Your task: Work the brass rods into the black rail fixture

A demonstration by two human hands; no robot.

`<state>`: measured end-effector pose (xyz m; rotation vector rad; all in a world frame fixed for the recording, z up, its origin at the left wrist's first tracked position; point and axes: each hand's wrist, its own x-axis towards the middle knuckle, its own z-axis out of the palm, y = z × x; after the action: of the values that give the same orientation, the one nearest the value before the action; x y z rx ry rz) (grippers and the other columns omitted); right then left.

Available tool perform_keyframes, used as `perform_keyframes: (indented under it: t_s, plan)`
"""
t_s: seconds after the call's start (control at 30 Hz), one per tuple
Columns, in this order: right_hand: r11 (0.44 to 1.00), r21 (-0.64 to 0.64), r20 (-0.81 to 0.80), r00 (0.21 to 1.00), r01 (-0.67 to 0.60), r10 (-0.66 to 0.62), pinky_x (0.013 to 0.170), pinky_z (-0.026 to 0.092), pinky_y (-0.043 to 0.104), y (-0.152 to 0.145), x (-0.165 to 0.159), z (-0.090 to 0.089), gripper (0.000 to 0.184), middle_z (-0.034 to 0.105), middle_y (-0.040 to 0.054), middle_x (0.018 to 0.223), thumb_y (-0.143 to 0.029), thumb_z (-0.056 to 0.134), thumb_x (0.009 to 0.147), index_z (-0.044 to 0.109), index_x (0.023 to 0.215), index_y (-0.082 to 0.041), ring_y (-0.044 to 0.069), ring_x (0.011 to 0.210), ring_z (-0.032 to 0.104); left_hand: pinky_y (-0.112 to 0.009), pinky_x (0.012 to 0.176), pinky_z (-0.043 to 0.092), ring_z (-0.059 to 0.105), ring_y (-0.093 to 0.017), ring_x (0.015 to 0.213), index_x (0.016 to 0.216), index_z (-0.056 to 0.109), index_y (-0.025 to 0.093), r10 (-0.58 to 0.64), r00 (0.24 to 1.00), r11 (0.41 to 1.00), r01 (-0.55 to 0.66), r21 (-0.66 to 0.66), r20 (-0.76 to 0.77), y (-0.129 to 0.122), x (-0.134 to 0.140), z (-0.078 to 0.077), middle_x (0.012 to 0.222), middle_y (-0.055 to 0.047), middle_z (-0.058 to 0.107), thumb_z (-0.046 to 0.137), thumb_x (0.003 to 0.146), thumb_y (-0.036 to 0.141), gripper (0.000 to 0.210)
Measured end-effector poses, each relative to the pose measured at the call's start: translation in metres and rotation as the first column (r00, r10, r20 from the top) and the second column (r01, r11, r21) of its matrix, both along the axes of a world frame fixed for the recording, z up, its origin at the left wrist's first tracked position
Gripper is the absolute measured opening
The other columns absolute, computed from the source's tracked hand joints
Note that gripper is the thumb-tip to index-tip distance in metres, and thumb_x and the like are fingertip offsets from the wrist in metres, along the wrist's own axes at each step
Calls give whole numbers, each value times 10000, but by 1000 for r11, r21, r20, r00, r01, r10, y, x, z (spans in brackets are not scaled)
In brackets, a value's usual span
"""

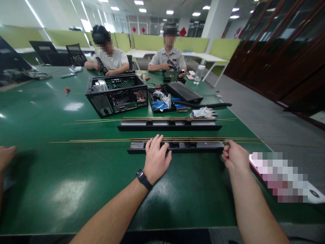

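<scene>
A long black rail with a silvery inner strip lies across the table in front of me. Thin brass-coloured rods run lengthwise along it and stick out past both ends. My left hand rests over the rail left of its middle, fingers stretched and a little apart, wearing a dark wristband. At the rail's right end, my right hand has thumb and forefinger pinched on a thin rod; its other fingers are curled. Just beyond lies a second black rail, also with brass-coloured rods along it.
Behind the rails stand an open computer case and a tray of gloves. White gloves lie beside it. A partly blurred flat item is at right. Another person's hand shows at left; two people sit across the table.
</scene>
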<state>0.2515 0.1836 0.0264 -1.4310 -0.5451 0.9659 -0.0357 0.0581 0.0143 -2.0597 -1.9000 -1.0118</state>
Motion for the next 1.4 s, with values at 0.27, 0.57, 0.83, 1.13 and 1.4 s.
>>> perform_keyframes:
  t_s: [0.27,0.57,0.83,1.13,1.4]
  plan:
    - [1000,-2,1,1000,10,-10,275,219,171,3,6,-1,92,487,-76,482,-256,687,804,608,802,-209,58,306,333,-555,1210,315,444,-312,1456,1145,704,222,-5,1000,1000,5,1,6,0,-1,-1,1477,-141,564,614,942,272,227]
    - [1000,-1,-13,1000,18,-18,277,216,172,3,6,-2,47,488,-79,480,-218,654,800,609,803,-206,60,301,328,-550,1206,320,448,-313,1450,1146,705,214,-10,1000,1000,10,5,-5,0,-1,-1,1470,-148,567,617,941,270,230]
    - [996,18,7,996,-92,92,271,193,173,-5,-8,1,78,539,-39,470,-237,682,757,654,786,-170,64,284,334,-561,1205,320,449,-316,1451,1153,700,215,-11,1000,1000,11,-1,-7,0,-1,0,1464,-154,572,609,946,269,233]
    - [811,7,-129,803,-585,581,284,166,162,-22,-28,0,286,580,-19,482,-380,767,792,696,896,-123,42,266,285,-564,1209,316,449,-313,1452,1138,701,220,-10,1000,1000,10,3,-9,1,-1,0,1459,-148,579,607,947,271,219]
    - [944,5,-82,940,-331,330,269,188,169,-14,-18,0,187,509,-50,449,-335,709,836,640,827,-162,57,261,291,-561,1211,315,446,-313,1454,1163,695,223,-9,1000,1000,9,-6,-8,0,-1,-1,1468,-146,572,617,941,266,239]
